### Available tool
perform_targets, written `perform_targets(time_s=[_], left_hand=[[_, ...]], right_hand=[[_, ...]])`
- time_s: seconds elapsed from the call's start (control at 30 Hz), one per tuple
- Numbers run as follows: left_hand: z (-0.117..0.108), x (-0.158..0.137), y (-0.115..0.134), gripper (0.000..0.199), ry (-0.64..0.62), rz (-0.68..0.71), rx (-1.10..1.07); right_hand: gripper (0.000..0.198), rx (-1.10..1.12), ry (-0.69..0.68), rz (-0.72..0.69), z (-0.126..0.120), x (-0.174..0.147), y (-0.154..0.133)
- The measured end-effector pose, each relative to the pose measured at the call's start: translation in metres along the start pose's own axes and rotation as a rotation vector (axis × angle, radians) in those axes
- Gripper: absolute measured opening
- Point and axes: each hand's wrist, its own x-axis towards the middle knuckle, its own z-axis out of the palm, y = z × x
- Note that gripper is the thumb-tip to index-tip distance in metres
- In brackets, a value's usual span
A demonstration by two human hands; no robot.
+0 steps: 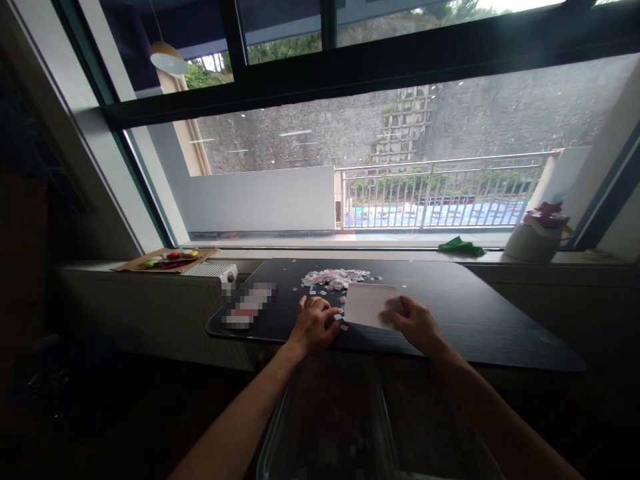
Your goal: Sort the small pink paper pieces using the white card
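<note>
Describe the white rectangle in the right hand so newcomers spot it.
Find the black table in front of the big window. Near its front edge, the right hand grips the white rectangle, nearer than the pile of pale bits. It's one broad piece; the bits are tiny.

Counter: dark, low-sheen top with fine wood-like grain; edge smooth, with a faint shine. Card: white, smooth, matt, with the look of stiff paper or thin plastic; which of these cannot be determined. Small pieces: pale, flat, paper-like. Tub: clear plastic, glossy along the rim. Window pane: smooth, reflective glass. Railing: bare metal, polished. Outer wall: rough, stone-like. Parapet: smooth, matt white. Green item: soft, creased, cloth-like. Sheet on the sill: brown, matt, cardboard-like.
</note>
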Motion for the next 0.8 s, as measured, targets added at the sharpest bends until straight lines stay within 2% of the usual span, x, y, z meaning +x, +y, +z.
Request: perform_targets(time_s=[0.17, 0.5, 0.63, 0.8], left_hand=[[-0.001, 0.000, 0.001, 0.021, -0.010, 0.017, -0.007], [0.002, -0.001, 0.002, 0.015, 0.146, -0.018, 0.000], [0.003, -0.001, 0.001, 0.014, 0.203, -0.053, 0.013], [0.003, -0.001, 0.000, 0.012, 0.193, -0.045, 0.014]], right_hand=[[0.015, -0.047, 0.060, 0.014, -0.008, -0.002, -0.007], [0.017, -0.142, 0.042, 0.011, -0.004, -0.002, -0.007], [0.017, -0.084, 0.049, -0.052, 0.006, 0.004, -0.012], [0.019, -0.088, -0.021, -0.048, 0.015, 0.005, -0.014]])
